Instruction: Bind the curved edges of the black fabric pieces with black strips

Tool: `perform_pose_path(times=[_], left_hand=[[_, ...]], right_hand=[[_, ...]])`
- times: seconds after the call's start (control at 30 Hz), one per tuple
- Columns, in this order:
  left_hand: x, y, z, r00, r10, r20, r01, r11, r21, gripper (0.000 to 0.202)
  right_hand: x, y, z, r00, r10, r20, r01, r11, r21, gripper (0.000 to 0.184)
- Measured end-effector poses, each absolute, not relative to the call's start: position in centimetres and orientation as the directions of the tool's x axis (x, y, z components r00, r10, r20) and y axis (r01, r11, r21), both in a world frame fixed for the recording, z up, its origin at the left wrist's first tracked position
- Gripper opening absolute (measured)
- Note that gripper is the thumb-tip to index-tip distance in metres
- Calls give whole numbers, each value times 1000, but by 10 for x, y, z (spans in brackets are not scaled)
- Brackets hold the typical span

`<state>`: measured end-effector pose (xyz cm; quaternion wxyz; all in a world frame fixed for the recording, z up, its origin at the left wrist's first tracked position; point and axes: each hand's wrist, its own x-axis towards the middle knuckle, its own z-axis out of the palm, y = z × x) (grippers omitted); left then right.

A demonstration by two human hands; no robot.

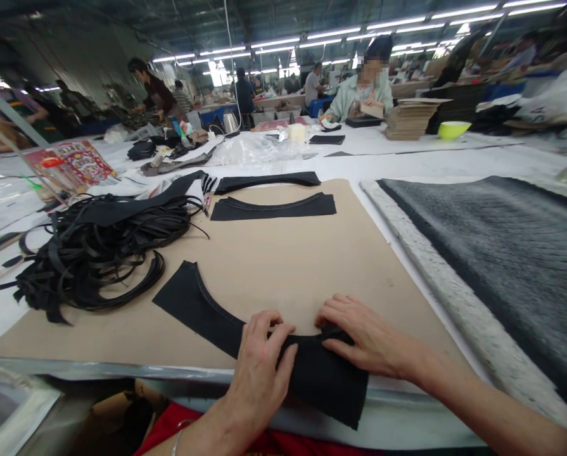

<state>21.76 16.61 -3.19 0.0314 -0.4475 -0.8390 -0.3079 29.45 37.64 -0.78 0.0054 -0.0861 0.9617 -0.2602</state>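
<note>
A curved black fabric piece (197,307) lies on the brown cardboard sheet (273,259) at the table's near edge, its right end hanging over the edge. My left hand (261,367) rests on the piece with fingers bent, pressing it down. My right hand (359,335) lies flat on it just to the right, fingertips at its inner curve. Two more curved black pieces (273,208) lie at the far end of the cardboard.
A tangled pile of black strips (102,247) sits at the left. A grey and black textured mat (502,253) covers the right. Farther back are a plastic bag (259,149), stacked boards (409,120), a green bowl (453,129) and people working.
</note>
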Motion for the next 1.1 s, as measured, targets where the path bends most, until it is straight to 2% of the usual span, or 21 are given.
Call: perform_pose_path(times=[0.2,0.4,0.67,0.77,0.9,1.1], left_hand=[[221,200,-26,-548,819,168,748,390,537,24],[225,211,-25,-499,858,120,775,380,506,29],[239,203,-40,-416,882,221,872,318,371,31],[243,200,-43,-402,878,260,877,286,387,34],[242,197,-46,-403,878,260,873,282,399,35],[242,197,-50,-383,887,260,886,273,375,40]], right_hand=[[293,384,-14,-987,-160,21,-143,811,-567,15],[298,390,-18,-983,-173,56,-174,804,-568,13],[306,394,-14,-973,-212,92,-228,804,-549,12],[306,397,-14,-978,-193,79,-203,797,-569,18],[306,399,-15,-976,-208,58,-204,802,-562,9],[311,400,-16,-963,-244,114,-267,818,-510,12]])
